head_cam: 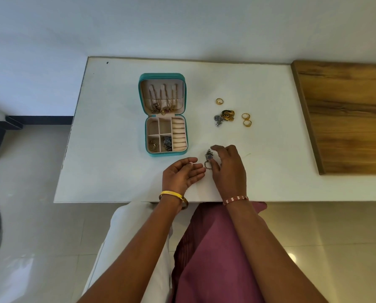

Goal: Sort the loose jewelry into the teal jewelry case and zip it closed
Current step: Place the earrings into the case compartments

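One dark silver pendant piece point(208, 159) pinched by right hand point(227, 169); left hand point(182, 173) spread, palm-up beside it. Open teal zip case point(163, 115) lies up-left, nearer left hand.

one teal case point(163, 78), three loose gold rings point(219, 101) point(245, 116) point(247, 123), two hands point(181, 174) point(229, 169).
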Action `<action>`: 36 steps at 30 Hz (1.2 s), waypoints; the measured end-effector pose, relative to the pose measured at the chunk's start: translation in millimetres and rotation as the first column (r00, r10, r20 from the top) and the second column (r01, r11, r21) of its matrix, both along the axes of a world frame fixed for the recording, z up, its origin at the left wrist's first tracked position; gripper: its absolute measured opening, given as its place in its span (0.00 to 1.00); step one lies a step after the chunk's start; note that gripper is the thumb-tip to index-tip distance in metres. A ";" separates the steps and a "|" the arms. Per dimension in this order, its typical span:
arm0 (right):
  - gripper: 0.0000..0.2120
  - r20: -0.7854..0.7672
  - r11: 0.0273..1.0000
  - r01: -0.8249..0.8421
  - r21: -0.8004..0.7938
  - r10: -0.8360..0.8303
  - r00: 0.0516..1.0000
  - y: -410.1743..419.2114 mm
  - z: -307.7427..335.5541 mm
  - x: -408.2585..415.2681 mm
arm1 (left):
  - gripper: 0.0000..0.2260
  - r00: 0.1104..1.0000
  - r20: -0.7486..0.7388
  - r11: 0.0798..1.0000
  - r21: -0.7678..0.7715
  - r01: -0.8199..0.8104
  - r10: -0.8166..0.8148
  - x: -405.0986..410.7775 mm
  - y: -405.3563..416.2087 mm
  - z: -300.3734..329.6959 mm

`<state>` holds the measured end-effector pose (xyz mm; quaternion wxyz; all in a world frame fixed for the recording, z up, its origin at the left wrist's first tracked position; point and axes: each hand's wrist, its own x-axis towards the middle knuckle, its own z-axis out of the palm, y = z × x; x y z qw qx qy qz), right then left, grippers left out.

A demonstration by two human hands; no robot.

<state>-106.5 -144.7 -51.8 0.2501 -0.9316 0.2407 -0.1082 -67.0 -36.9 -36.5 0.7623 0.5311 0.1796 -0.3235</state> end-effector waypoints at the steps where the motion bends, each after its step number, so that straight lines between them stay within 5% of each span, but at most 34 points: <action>1: 0.12 0.009 0.999 -0.026 -0.018 0.026 1.000 0.4 0.5 -0.2 | 0.10 1.000 -0.003 1.000 -0.001 -0.005 0.005 0.0 0.1 0.2; 7: 0.07 -0.026 0.989 -0.107 -0.104 0.105 0.994 2.7 -3.7 -0.5 | 0.09 1.000 -0.006 1.000 -0.016 -0.009 0.009 0.1 2.5 -1.9; 14: 0.03 0.084 0.999 -0.034 0.013 0.033 0.996 0.0 1.0 -4.3 | 0.07 0.995 0.076 0.997 0.049 0.056 -0.060 -4.5 6.4 -6.1; 19: 0.02 0.205 0.970 0.017 0.242 -0.068 0.976 12.7 16.9 -10.6 | 0.08 0.991 0.101 0.996 0.033 0.086 -0.089 -4.2 7.8 -7.7; 25: 0.06 0.120 0.856 0.082 0.510 -0.166 0.979 26.4 20.8 -8.6 | 0.11 0.959 0.238 0.984 0.129 0.124 -0.152 -6.5 11.7 -3.7; 36: 0.03 0.068 0.709 0.073 0.701 -0.169 0.983 19.3 15.5 -9.1 | 0.02 0.918 0.317 0.942 0.306 0.141 -0.240 -5.6 14.9 -8.6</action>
